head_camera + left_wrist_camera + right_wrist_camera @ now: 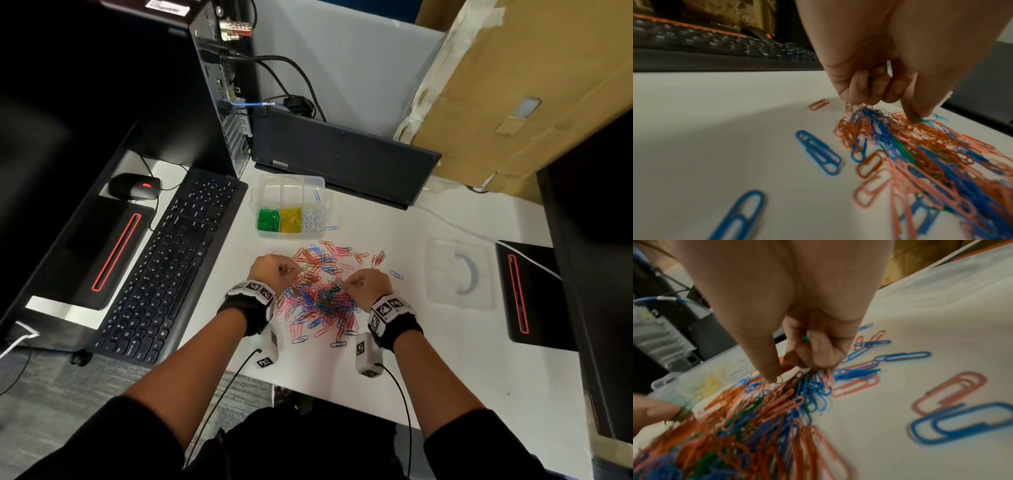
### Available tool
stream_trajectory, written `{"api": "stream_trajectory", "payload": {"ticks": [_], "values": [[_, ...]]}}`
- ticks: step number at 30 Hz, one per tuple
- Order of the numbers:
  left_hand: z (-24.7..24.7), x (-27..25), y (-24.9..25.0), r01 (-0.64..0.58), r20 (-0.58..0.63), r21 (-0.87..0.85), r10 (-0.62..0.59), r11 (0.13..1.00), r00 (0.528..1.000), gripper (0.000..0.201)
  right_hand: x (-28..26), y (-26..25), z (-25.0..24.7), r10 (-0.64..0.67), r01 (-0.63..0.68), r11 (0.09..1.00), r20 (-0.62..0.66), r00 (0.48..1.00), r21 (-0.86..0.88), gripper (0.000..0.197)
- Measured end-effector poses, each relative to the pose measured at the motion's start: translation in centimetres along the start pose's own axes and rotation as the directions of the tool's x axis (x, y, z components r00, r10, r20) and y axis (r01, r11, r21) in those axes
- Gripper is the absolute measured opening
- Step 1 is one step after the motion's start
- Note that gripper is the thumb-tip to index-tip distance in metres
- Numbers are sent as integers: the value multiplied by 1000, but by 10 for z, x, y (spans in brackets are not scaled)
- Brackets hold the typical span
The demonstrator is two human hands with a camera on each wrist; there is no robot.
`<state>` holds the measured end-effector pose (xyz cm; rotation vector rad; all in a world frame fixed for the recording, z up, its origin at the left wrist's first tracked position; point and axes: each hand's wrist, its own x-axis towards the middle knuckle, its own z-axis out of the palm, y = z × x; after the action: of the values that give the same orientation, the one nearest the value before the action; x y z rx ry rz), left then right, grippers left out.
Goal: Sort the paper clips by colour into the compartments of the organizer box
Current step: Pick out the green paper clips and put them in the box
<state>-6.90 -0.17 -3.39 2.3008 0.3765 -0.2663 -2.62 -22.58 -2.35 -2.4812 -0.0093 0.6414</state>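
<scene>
- Centrally on the white desk (428, 359), a mixed pile of paper clips (320, 291) lay in orange, pink, blue and green, with long axes pointing in all directions.
- Beyond the pile, the organizer box (291, 183) stood with its long axis running away from the person; its near row held green clips (268, 219), yellow clips (290, 219) and white clips (313, 219), left to right.
- One blue clip (318, 196) lay in the far right compartment.
- Left hand (272, 272): fingers curled, thumb and forefinger pinching a green clip (924, 120) at the pile's left edge.
- Right hand (368, 282): fingers curled over the pile, a green clip end (804, 338) held between them.
- A keyboard (171, 267) lay left of the pile.
</scene>
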Motion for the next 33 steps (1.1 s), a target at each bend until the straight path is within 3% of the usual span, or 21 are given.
{"api": "stream_trajectory", "payload": {"ticks": [4, 6, 8, 10, 13, 15, 17, 18, 19, 20, 21, 22, 24, 28, 30, 33], "values": [[-3, -4, 4, 34, -11, -66, -35, 997, 999, 11, -1, 13, -7, 5, -25, 976, 91, 996, 218, 6], [-3, -5, 8, 51, -18, -105, -53, 993, 998, 12, -3, 22, -8, 53, -114, 894, 150, 987, 434, 6], [-3, -7, 13, 81, -6, -158, -83, 984, 996, 17, -7, 26, -6, 99, -233, 664, 225, 969, 711, 8], [-2, -8, 18, 120, 17, -212, -119, 970, 993, 24, -10, 27, -5, 100, -319, 389, 304, 947, 864, 21], [-2, -10, 24, 91, 29, -210, -87, 973, 996, 37, -13, 21, -3, 12, -413, 63, 413, 911, 909, 28], [0, -11, 24, 67, 25, -191, -63, 979, 998, 42, -15, 15, -4, -15, -444, -39, 443, 896, 895, 24], [4, -12, 19, 73, 44, -270, -64, 960, 997, 38, -16, 9, -6, 7, -446, 4, 446, 895, 895, 20], [7, -12, 16, 96, 69, -339, -77, 936, 995, 30, -15, 7, -6, 23, -426, 114, 426, 904, 898, 24], [9, -14, 14, 116, 90, -408, -86, 905, 992, 25, -13, 5, -6, 36, -365, 299, 371, 928, 882, 25], [11, -15, 12, 141, 107, -457, -104, 878, 989, 25, -11, 3, -4, 29, -254, 539, 284, 958, 803, 23], [14, -16, 11, 160, 118, -500, -116, 851, 986, 29, -8, 3, -2, -11, -114, 758, 187, 982, 642, 20], [14, -17, 11, 170, 123, -520, -123, 837, 985, 37, -5, 3, 1, -81, 28, 894, 100, 992, 447, 18], [18, -17, 7, 165, 101, -501, -132, 850, 986, 47, -3, 1, 7, -214, 202, 959, 40, 976, 199, 19], [22, -17, 6, 139, 65, -430, -123, 892, 990, 45, 0, -3, 15, -348, 349, 937, 67, 935, 4, 17], [19, -22, 15, 127, 58, -343, -114, 931, 992, 39, 0, -4, 16, -372, 374, 927, 56, 926, -26, 14], [19, -24, 21, 98, 61, -278, -85, 955, 995, 24, -1, -2, 12, -313, 310, 945, 11, 950, 108, 19]]}}
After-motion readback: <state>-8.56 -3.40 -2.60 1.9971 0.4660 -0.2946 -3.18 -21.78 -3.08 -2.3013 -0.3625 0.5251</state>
